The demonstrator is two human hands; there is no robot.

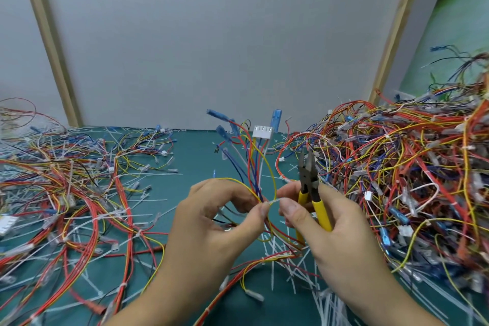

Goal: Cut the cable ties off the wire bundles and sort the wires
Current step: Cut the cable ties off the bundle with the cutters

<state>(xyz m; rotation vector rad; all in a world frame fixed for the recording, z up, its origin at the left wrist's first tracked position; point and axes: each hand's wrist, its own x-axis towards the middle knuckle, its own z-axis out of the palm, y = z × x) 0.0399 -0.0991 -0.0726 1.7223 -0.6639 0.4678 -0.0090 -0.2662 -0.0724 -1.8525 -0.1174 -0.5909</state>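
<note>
My left hand pinches a wire bundle of yellow, red, blue and white wires, held upright above the green mat. A white connector and blue terminals top the bundle. A white cable tie sticks out sideways between my two thumbs. My right hand holds yellow-handled cutters, jaws pointing up and slightly parted, and its thumb and forefinger touch the tie's end.
A big heap of tied wire bundles fills the right side. Loose and tied wires spread over the left. Cut white ties litter the green mat below my hands. A grey wall stands behind.
</note>
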